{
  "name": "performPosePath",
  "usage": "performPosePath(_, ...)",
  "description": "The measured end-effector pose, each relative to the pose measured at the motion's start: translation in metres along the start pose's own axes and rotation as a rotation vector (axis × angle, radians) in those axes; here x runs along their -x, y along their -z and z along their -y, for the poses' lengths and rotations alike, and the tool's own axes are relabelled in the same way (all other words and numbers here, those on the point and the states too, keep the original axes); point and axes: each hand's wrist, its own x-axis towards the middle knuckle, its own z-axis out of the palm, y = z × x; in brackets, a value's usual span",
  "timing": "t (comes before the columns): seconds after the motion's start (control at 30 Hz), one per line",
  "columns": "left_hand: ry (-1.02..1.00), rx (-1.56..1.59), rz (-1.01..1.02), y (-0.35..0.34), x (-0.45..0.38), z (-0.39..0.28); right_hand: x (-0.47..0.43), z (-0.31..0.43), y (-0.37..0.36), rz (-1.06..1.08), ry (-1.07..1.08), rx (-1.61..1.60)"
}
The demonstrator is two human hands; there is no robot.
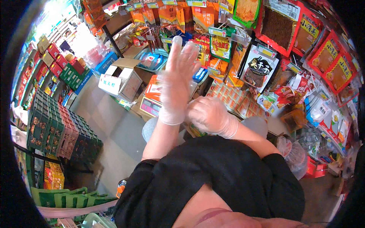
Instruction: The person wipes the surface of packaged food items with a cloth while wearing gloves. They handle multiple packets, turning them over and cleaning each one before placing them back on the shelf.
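Observation:
My left hand (178,82) is raised in front of my chest in a clear plastic disposable glove. Its fingers point up and away, the index standing apart from the others, and nothing is in it. A matching glove covers my right hand (212,115), whose fingers are curled up close against the left wrist. Whether those fingers pinch the left glove is hidden. Beyond my hands are an orange package (153,88), a printed carton (150,106) and rows of small packets (225,95).
Hanging seasoning bags (203,17) and a black-and-white food pouch (259,68) fill the rack ahead. An open cardboard box (128,84) stands left of my hands. Stacked plastic crates (67,128) border the tiled floor (114,136). A clear plastic bag (293,156) is by my right elbow.

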Motion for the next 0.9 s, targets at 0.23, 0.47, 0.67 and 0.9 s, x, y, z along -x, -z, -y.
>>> performPosePath(0.23, -0.311, -1.996, 0.367, 0.004, 0.011, 0.014, 0.034, -0.026, 0.046, -0.411, -0.734, -0.329)
performPosePath(0.47, -0.349, -2.212, 0.538, 0.019, 0.009, 0.044, 0.009, 0.006, 0.049, -0.216, -0.457, -0.075)
performPosePath(0.67, -0.307, -2.191, 0.531, 0.024, -0.005, 0.063, 0.003, 0.022, 0.032, -0.062, -0.502, -0.035)
performPosePath(0.9, -0.120, -2.390, 0.632, 0.049, -0.015, 0.106, 0.003, 0.010, 0.006, -0.064, -0.487, 0.145)
